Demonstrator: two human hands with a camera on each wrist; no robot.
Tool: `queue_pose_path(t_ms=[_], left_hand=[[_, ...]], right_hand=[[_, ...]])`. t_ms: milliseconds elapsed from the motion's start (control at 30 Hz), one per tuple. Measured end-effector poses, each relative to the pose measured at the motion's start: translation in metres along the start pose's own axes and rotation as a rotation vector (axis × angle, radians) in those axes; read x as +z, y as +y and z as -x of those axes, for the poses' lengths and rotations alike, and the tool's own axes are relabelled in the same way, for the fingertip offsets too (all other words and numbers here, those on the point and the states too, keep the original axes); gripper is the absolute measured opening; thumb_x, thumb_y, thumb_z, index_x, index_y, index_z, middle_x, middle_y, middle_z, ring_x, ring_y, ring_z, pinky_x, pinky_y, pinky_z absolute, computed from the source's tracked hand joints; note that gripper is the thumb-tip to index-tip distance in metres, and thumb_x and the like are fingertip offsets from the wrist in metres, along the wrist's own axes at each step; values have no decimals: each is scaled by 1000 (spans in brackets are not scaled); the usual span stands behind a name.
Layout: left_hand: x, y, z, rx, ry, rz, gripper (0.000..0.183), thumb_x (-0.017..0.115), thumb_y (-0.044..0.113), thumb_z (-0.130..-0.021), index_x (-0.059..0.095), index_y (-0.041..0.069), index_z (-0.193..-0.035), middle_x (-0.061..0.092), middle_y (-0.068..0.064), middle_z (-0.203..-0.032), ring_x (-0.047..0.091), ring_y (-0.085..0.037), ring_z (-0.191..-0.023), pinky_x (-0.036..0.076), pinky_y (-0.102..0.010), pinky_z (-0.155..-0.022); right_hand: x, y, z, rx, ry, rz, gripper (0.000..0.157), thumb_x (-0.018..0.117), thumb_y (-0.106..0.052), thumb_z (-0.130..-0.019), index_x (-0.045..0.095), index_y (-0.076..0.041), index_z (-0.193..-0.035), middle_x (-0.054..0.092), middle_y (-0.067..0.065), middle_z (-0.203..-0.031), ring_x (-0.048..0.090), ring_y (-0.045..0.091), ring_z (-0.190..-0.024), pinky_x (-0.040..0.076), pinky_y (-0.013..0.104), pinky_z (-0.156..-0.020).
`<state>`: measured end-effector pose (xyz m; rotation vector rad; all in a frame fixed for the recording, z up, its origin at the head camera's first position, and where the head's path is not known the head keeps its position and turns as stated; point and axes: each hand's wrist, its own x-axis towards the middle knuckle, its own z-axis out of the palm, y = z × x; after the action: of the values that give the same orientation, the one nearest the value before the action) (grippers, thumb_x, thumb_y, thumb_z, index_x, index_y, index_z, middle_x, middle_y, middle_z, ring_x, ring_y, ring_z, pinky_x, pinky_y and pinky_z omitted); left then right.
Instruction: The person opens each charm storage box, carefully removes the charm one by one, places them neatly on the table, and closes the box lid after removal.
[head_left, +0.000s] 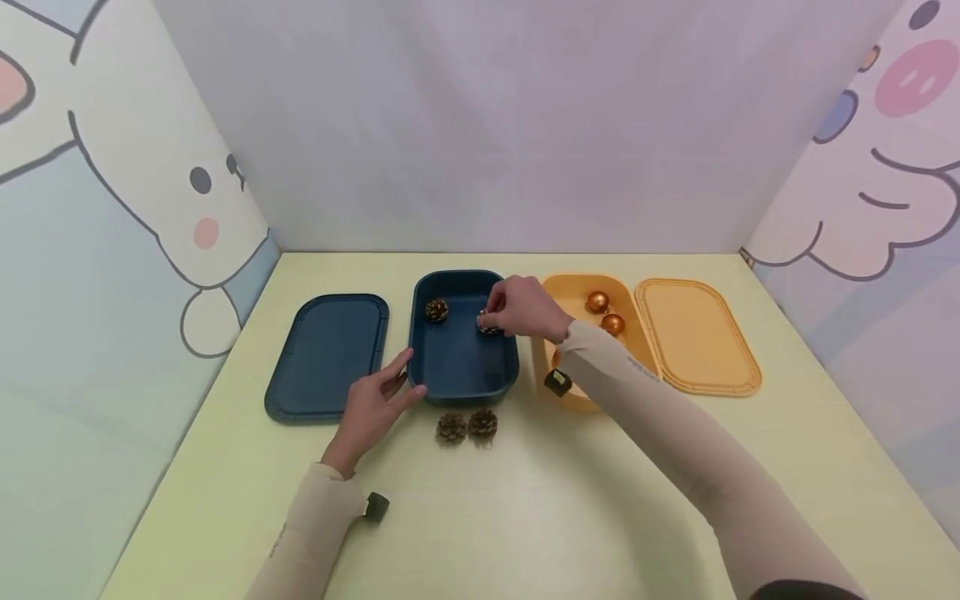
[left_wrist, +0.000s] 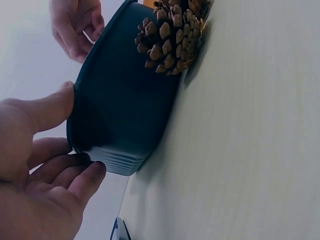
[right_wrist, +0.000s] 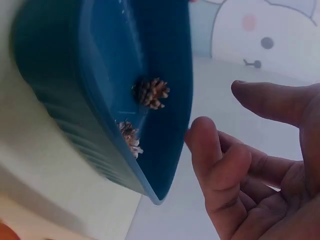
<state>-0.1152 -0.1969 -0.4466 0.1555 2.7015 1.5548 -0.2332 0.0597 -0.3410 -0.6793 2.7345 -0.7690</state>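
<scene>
A dark blue box [head_left: 461, 358] stands on the table with a pine cone [head_left: 437, 310] near its far left corner. A second pine cone [right_wrist: 129, 137] lies inside by the right wall. Above it is my right hand [head_left: 525, 307]; in the right wrist view its thumb and fingers [right_wrist: 225, 185] are apart, with nothing between them. My left hand [head_left: 375, 408] touches the box's near left corner from outside, thumb on the front and fingers at the left side [left_wrist: 55, 165]. Two pine cones, one left [head_left: 452, 428] and one right [head_left: 483, 423], lie before the box.
A yellow box [head_left: 645, 354] with several shiny orange balls [head_left: 597, 302] stands right of the blue one, partly behind my right forearm. A flat blue lid [head_left: 327, 358] lies at left and a yellow lid [head_left: 701, 337] at right. Walls bound the table.
</scene>
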Motion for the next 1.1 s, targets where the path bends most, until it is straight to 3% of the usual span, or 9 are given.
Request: queue_pose_path(t_ms=[267,633,867,1100], left_hand=[[0,0,-1,14,3,10,70,70,35,-94,40,15,-154,37,-8,-161,52,-30,-136,50,-41,-106],[0,0,-1,-20,-9,18,70,69,36,-94,40,17,-155,37,-6,-161,51,-29,-139,49,-42,-107],[0,0,-2,-12,-8,22,70,69,36,-94,40,17,-155,37,-6,-161,51,-29,-139,49,-42,-107],[1,-1,-2,-2,-4,16,70,71,35,-93,41,15,-154,37,-7,-161,51,-30,-138,49,-40,-107]], right_hand=[[7,-4,-39,81,-25,139,20,74,-23,-90,70,-5,-97,72,9,-85,65,14,-58,57,28,-64],[24,12,-63,180,-34,113,12,74,-17,-89,71,-9,-82,69,6,-72,62,14,-53,55,25,-55],[29,16,-69,229,-51,159,36,73,-17,-88,54,-13,-58,42,0,-51,51,18,-49,46,28,-48],[35,12,-72,245,-77,297,12,72,-17,-89,71,-10,-79,65,5,-71,60,20,-65,50,31,-55]])
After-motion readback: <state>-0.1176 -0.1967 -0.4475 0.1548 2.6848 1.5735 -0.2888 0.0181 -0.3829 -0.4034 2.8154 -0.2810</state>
